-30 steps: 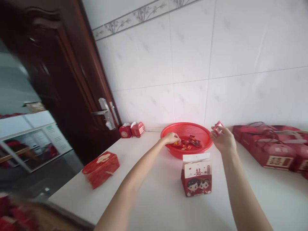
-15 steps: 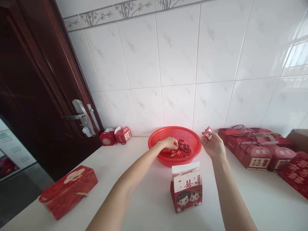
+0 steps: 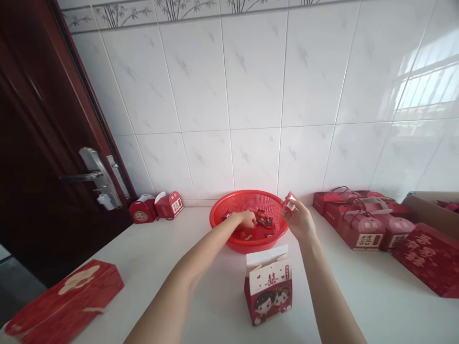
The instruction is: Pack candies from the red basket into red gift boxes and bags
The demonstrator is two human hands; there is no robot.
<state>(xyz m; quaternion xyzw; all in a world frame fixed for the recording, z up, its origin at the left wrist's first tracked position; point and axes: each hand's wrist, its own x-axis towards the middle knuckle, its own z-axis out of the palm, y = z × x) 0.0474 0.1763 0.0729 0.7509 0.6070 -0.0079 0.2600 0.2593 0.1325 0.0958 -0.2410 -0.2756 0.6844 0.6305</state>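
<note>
A red plastic basket (image 3: pixel 240 246) stands by the tiled wall, with several small candies in red wrappers (image 3: pixel 264 220) inside. My left hand (image 3: pixel 246 220) reaches into it with fingers closed; what they hold, if anything, is hidden. Over the basket's right rim, my right hand (image 3: pixel 300 220) grips red-wrapped candy (image 3: pixel 289 201) between thumb and fingers; I cannot tell how many pieces. In front of the basket, a red and white gift box (image 3: pixel 270 291) printed with two cartoon figures stands upright, its top flaps raised. Neither hand touches that box.
Two small red boxes (image 3: pixel 168 205) stand at the wall on the left. A larger red box (image 3: pixel 68 301) lies at the front left. Several red handled boxes (image 3: pixel 364 231) crowd the right, beside another red box (image 3: pixel 423 258) and a cardboard carton (image 3: pixel 421 205). A dark door (image 3: pixel 46 143) borders the left.
The view has shifted to the right, so most things appear farther left. My left hand has moved slightly within the basket. My right hand still holds the candy and is closer to the basket's rim.
</note>
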